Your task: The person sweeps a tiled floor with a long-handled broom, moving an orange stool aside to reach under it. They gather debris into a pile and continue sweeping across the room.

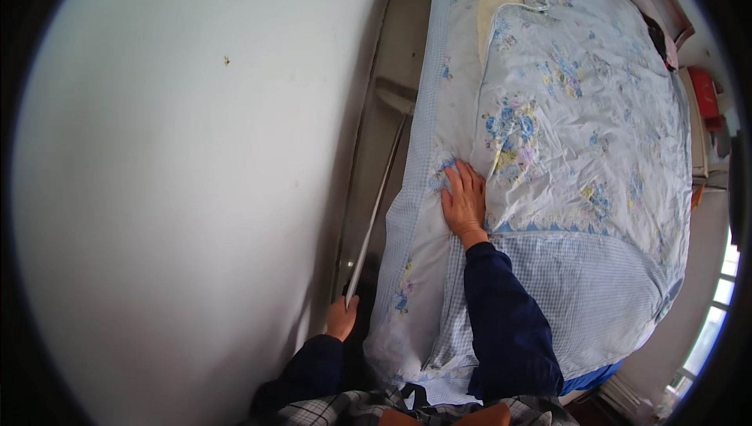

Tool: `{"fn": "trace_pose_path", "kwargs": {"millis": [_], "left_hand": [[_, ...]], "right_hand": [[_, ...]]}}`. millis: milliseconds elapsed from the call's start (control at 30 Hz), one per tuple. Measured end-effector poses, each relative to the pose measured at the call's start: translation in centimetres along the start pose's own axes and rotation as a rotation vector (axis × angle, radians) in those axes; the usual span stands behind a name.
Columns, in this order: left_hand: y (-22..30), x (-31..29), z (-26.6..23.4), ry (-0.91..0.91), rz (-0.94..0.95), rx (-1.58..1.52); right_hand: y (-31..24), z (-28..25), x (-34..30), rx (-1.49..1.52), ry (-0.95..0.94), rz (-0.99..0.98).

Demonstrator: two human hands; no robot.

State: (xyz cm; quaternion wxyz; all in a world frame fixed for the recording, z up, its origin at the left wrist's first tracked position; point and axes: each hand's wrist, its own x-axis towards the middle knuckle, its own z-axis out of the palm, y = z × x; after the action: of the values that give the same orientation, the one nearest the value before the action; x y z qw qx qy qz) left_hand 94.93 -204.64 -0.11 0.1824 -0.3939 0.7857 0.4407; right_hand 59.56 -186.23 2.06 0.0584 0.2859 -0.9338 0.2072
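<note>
A person's left hand (341, 318) grips the handle of a long broom (378, 199), its head on the floor (407, 38) between a white wall (196, 191) and a bed, while the right hand (465, 200) rests flat, fingers slightly spread, on the flowered bedding (580, 112).

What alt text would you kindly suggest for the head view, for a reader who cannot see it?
The person's left hand grips a long-handled tool over the floor between a pale wall and floral bedding, while the right hand rests on the bedding near its edge.
</note>
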Motion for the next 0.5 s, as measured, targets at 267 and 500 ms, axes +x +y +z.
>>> {"fn": "trace_pose_path", "kwargs": {"millis": [267, 500], "left_hand": [[15.4, 27.4, 6.0, 0.116, 0.237, -0.039], [17.6, 36.0, 7.8, -0.106, 0.168, 0.354]], "right_hand": [[1.0, 0.3, -0.2, -0.021, -0.008, 0.01], [0.6, 0.8, 0.1, 0.003, -0.018, -0.012]]}}
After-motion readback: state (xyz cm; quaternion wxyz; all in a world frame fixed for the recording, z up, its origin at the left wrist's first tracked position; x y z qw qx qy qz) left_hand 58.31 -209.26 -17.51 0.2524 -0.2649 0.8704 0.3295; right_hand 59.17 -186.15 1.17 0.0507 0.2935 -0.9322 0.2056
